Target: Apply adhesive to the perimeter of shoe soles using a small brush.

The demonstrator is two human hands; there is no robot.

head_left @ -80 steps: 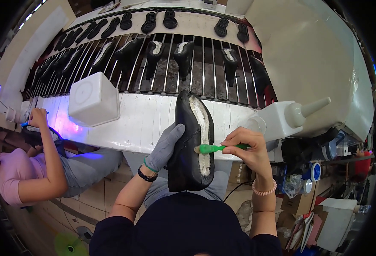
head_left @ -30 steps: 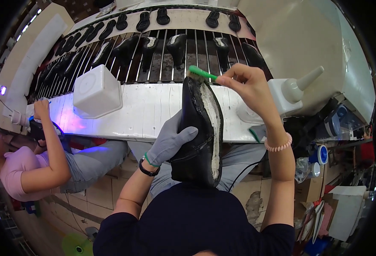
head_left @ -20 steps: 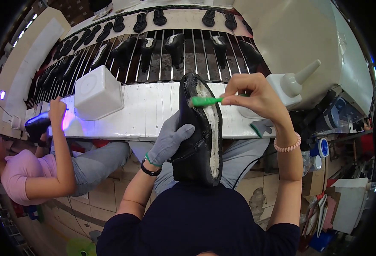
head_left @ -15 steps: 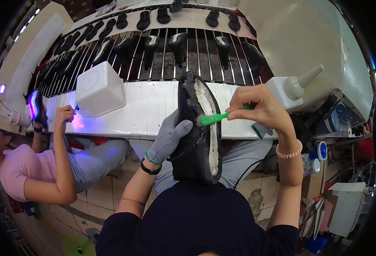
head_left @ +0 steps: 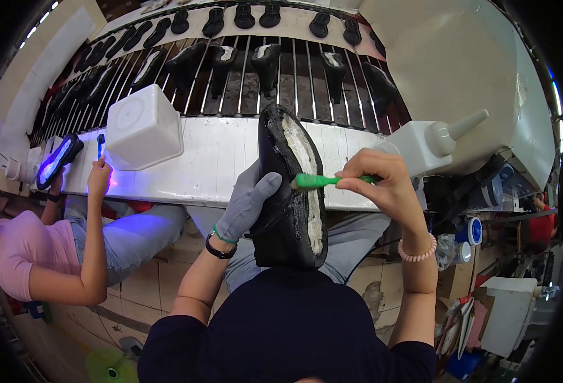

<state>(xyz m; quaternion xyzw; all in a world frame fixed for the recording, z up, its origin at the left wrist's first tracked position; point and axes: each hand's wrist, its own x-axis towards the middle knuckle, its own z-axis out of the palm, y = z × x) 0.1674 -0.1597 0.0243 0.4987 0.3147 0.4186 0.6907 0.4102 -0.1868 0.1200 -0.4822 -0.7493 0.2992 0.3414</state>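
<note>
Black shoe (head_left: 288,191) held sole-up over lap, just before white bench (head_left: 211,166). Left hand (head_left: 246,203), gloved, clamped on shoe flank. Right hand (head_left: 383,185) pinches green brush (head_left: 320,181), head on pale sole. Shoe judged light, semi-stiff; wet sole likely tacky, so hold by sides.

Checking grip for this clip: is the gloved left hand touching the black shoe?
Touching. The head view shows the left hand with its gloved fingers pressed against the side of the shoe, no gap visible, holding it sole-up.
</note>
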